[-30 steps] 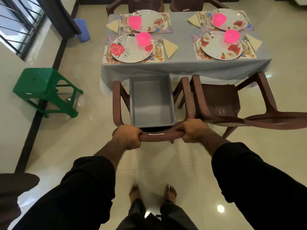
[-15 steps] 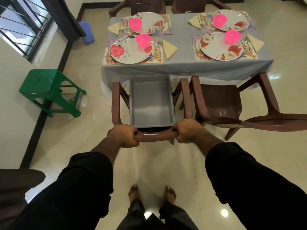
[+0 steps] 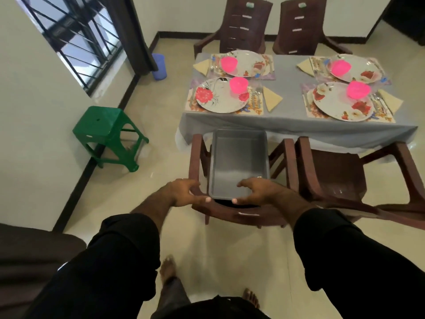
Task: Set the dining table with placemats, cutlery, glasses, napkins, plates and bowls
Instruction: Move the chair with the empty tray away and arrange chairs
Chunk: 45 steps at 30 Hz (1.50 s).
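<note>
Grey tray (image 3: 239, 162) sat empty on chair (image 3: 241, 212) by the fully laid table (image 3: 287, 120), so left hand (image 3: 184, 192) and right hand (image 3: 257, 191) hovered open, gripping nothing, likely reaching for it.

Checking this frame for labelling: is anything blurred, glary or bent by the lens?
Head view: the left foot is motion-smeared, the hands slightly soft; the glossy floor shows pale window sheen beside the green stool; wide-angle distortion bows the table edge and window bars.
</note>
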Available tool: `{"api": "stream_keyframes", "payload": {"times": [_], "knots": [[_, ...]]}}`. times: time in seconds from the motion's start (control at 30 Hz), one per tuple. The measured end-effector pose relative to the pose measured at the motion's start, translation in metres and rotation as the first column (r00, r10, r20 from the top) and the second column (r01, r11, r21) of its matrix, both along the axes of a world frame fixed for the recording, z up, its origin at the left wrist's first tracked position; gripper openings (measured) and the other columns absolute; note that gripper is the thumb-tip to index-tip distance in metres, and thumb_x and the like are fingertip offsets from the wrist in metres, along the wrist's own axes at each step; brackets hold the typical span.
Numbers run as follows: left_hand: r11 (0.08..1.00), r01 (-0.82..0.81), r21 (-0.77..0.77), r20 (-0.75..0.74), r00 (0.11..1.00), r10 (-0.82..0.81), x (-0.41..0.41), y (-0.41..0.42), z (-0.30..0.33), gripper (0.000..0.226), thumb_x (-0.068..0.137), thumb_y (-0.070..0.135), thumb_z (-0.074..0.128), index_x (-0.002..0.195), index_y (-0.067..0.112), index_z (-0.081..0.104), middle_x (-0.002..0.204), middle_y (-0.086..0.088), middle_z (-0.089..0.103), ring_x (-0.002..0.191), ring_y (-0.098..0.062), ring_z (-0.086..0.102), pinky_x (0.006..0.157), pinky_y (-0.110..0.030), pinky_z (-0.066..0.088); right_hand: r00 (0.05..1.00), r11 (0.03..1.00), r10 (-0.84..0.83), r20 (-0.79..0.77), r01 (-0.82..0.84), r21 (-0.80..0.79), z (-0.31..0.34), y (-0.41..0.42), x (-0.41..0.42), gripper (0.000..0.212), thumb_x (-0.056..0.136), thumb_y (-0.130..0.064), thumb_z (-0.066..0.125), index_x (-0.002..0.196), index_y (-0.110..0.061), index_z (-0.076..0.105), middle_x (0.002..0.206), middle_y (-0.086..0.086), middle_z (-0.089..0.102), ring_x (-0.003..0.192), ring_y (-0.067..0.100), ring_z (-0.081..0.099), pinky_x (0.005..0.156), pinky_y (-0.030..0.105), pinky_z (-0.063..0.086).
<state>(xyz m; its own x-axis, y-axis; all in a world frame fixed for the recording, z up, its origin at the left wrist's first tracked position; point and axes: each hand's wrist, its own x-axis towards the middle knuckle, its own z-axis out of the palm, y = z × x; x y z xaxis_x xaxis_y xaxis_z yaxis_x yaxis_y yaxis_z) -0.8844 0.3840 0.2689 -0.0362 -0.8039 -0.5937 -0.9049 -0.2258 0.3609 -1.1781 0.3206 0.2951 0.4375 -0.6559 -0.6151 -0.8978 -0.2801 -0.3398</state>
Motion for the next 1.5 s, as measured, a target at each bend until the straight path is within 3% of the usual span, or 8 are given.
{"api": "stream_keyframes", "payload": {"times": [0.23, 0.3, 0.47, 0.7, 1.0, 1.17, 1.3, 1.5], "knots": [[0.982, -0.165, -0.086, -0.092, 0.983, 0.158, 0.154, -0.014, -0.015, 0.114, 0.067, 0.1, 0.057, 0.158, 0.032, 0.044, 0.158, -0.001, 0.053, 0.14, -0.023, 0.054, 0.114, -0.043, 0.047, 0.997, 0.998, -0.01, 0.071, 0.014, -0.057, -0.018, -0.032, 0.159, 0.089, 0.08, -0.087, 0.059, 0.147, -0.029, 0.053, 0.149, 0.001, 0.057, 0.134, 0.024, 0.055, 0.11, 0.042, 0.047], [0.977, -0.196, -0.081, -0.104, 0.977, 0.187, 0.201, -0.012, -0.017, 0.107, 0.075, 0.093, 0.059, 0.158, 0.028, 0.044, 0.157, -0.004, 0.053, 0.139, -0.024, 0.054, 0.113, -0.042, 0.046, 0.993, 0.998, -0.025, 0.112, 0.032, -0.061, -0.026, -0.04, 0.206, 0.096, 0.074, -0.095, 0.054, 0.144, -0.029, 0.055, 0.143, 0.001, 0.061, 0.13, 0.025, 0.059, 0.105, 0.042, 0.051], [0.981, -0.185, -0.051, -0.063, 0.981, 0.182, 0.297, -0.036, -0.014, 0.104, 0.079, 0.093, 0.054, 0.159, 0.027, 0.042, 0.157, -0.005, 0.053, 0.14, -0.026, 0.053, 0.113, -0.043, 0.046, 0.993, 0.997, -0.055, 0.106, 0.06, -0.048, -0.034, -0.064, 0.302, 0.1, 0.074, -0.094, 0.054, 0.152, -0.033, 0.045, 0.154, -0.003, 0.053, 0.138, 0.02, 0.053, 0.112, 0.042, 0.046], [0.981, -0.173, -0.082, -0.08, 0.983, 0.167, 0.376, -0.132, -0.018, 0.095, 0.086, 0.086, 0.055, 0.159, 0.026, 0.041, 0.159, -0.005, 0.05, 0.142, -0.026, 0.05, 0.114, -0.044, 0.044, 0.993, 0.997, -0.046, 0.107, 0.053, -0.061, -0.045, -0.154, 0.398, 0.093, 0.077, -0.091, 0.055, 0.15, -0.033, 0.046, 0.151, 0.002, 0.055, 0.13, 0.024, 0.058, 0.109, 0.044, 0.048], [0.987, -0.158, -0.018, -0.014, 0.987, 0.158, 0.475, -0.327, -0.037, 0.1, 0.084, 0.089, 0.051, 0.159, 0.024, 0.041, 0.159, -0.009, 0.049, 0.14, -0.028, 0.053, 0.115, -0.047, 0.045, 0.993, 0.996, -0.043, 0.114, 0.051, -0.069, -0.077, -0.348, 0.499, 0.085, 0.085, -0.083, 0.054, 0.153, -0.033, 0.042, 0.153, 0.0, 0.051, 0.14, 0.025, 0.049, 0.115, 0.044, 0.04], [0.984, -0.164, -0.074, -0.014, 0.986, 0.164, 0.52, -0.446, -0.03, 0.117, 0.071, 0.103, 0.041, 0.157, 0.025, 0.043, 0.156, -0.009, 0.053, 0.14, -0.03, 0.052, 0.116, -0.052, 0.045, 0.997, 0.994, 0.0, 0.081, 0.008, -0.105, -0.062, -0.466, 0.543, 0.084, 0.087, -0.081, 0.054, 0.154, -0.031, 0.042, 0.155, 0.001, 0.049, 0.143, 0.027, 0.045, 0.116, 0.046, 0.038], [0.987, -0.143, -0.074, -0.017, 0.99, 0.142, 0.558, -0.542, -0.032, 0.102, 0.084, 0.088, 0.055, 0.159, 0.022, 0.041, 0.159, -0.009, 0.05, 0.143, -0.029, 0.05, 0.118, -0.047, 0.043, 0.998, 0.991, -0.004, 0.066, 0.012, -0.134, -0.066, -0.558, 0.573, 0.083, 0.087, -0.08, 0.055, 0.153, -0.032, 0.041, 0.156, 0.001, 0.047, 0.143, 0.027, 0.045, 0.114, 0.045, 0.038], [0.994, -0.057, -0.09, 0.029, 0.998, 0.06, 0.622, -0.712, -0.049, 0.1, 0.086, 0.087, 0.053, 0.162, 0.025, 0.036, 0.166, -0.005, 0.041, 0.151, -0.028, 0.038, 0.12, -0.048, 0.039, 0.995, 0.985, -0.082, 0.062, 0.09, -0.147, -0.083, -0.704, 0.624, 0.088, 0.085, -0.085, 0.051, 0.154, -0.032, 0.04, 0.157, -0.002, 0.044, 0.143, 0.024, 0.043, 0.115, 0.047, 0.037]]}}
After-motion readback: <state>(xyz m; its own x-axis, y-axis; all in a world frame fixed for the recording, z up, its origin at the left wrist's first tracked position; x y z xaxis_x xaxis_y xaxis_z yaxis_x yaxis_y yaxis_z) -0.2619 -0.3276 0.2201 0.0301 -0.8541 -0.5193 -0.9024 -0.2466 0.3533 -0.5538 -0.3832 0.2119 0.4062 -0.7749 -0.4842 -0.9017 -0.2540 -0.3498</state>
